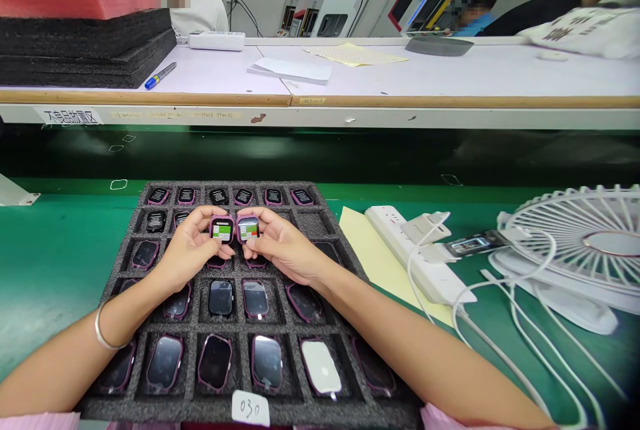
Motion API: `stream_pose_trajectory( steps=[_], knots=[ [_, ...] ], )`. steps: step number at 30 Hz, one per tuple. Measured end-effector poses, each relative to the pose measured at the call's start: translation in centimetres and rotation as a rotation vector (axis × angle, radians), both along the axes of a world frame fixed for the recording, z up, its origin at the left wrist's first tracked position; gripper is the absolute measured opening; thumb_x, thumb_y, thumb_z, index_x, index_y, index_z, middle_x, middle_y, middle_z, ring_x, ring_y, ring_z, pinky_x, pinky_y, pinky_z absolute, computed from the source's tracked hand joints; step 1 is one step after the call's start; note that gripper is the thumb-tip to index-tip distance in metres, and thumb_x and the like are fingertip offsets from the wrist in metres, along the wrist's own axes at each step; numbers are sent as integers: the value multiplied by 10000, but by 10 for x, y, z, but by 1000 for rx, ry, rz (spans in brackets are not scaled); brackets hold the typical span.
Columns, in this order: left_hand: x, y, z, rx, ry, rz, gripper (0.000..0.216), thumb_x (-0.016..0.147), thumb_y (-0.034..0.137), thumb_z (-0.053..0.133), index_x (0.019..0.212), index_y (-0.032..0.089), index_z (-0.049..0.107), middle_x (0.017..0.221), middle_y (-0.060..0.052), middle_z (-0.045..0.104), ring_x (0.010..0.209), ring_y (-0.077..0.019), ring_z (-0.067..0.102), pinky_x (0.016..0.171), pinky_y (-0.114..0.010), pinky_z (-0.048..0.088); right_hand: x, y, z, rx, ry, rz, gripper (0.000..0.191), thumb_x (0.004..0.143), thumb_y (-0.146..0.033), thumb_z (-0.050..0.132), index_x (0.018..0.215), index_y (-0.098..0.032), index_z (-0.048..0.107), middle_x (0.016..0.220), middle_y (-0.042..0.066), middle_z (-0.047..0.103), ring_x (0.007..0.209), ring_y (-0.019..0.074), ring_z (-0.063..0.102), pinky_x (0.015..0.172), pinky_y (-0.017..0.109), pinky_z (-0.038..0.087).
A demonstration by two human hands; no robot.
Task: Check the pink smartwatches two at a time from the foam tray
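Black foam pocketed tray point(175, 411) up front; over its back half, left hand point(193, 247) has a purple-rimmed squarish watch point(221, 230) pinched thumb-and-fingers, right hand point(281, 243) pinches a matching purple-rimmed watch point(249, 226) just beside, long axes upright-ish.

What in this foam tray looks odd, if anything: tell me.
One watch, right of centre in the nearest row of the tray, looks white, unlike its darker neighbours; I can't tell whether that's glare.

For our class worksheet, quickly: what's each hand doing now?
Left hand: closed, holding a lit watch.
Right hand: closed, holding a second lit watch.
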State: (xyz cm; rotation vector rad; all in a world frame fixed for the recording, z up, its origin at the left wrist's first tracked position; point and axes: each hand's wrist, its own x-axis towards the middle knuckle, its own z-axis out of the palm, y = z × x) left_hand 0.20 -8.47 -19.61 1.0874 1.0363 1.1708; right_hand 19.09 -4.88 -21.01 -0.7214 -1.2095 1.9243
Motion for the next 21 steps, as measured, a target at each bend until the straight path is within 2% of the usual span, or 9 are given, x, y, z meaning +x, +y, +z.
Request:
stream_pose_trajectory(
  steps=[3,7,10,16,21],
  knots=[
    [0,0,0,-23,-1,-2,359,713,192,706,1043,192,565,972,-5,667,607,-138,718,622,-286,595,-2,0,-1,-2,-8,-24,450,693,-108,779,1089,-218,596,863,-35,637,592,78,599,606,252,468],
    [-1,-1,-1,-73,-31,-4,293,825,358,642,1053,181,593,882,1,651,604,-177,729,600,-313,598,-4,2,-2,-74,30,-52,312,792,-367,764,1014,-201,620,739,-40,624,522,88,558,525,252,440],
    [-2,-2,-1,-82,-36,-11,299,822,358,648,1059,181,607,911,-4,652,617,-185,734,613,-323,604,-4,3,-2,-108,55,-60,359,801,-479,742,986,-191,633,679,-36,617,499,101,559,501,254,430],
    [-1,-1,1,-83,-59,-23,283,781,291,659,1040,183,614,893,3,667,612,-180,732,615,-311,603,-3,1,0,-91,34,-40,372,720,-319,834,1009,-201,632,739,-50,622,532,79,572,540,234,445],
    [0,-2,3,-85,-48,-16,297,748,264,658,1031,185,615,890,7,666,599,-178,730,607,-307,602,-2,1,-3,-58,27,-44,350,732,-279,821,1012,-202,626,790,-44,618,538,70,557,545,242,448]
  ],
)
